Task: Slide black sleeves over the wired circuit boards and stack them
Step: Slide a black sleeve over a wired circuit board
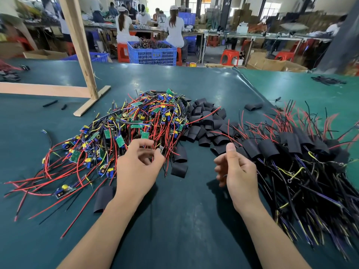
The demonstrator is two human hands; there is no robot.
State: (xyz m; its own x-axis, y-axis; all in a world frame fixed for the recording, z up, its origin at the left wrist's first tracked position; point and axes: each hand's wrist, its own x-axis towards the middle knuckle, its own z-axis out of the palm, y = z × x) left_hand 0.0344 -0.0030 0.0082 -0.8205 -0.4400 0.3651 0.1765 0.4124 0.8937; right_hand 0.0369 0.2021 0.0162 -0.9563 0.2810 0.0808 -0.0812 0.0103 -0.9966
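A big heap of bare wired circuit boards [136, 121] with red, black and yellow leads covers the table's left middle. Loose black sleeves [206, 121] are piled just right of it. Sleeved boards [295, 146] lie stacked at the right, wires fanned out. My left hand [139, 167] sits at the heap's near edge, thumb and fingers curled and pinching wires there. My right hand [235, 169] hovers near the sleeve pile, thumb up, fingers loosely curled, holding nothing visible. A single sleeve [179, 169] lies between the hands.
A green mat covers the table [174, 220]. A wooden frame [85, 74] stands at the back left. A stray sleeve [104, 199] lies by my left forearm. Beyond the far edge sit a blue crate [153, 54], red stools and people at benches.
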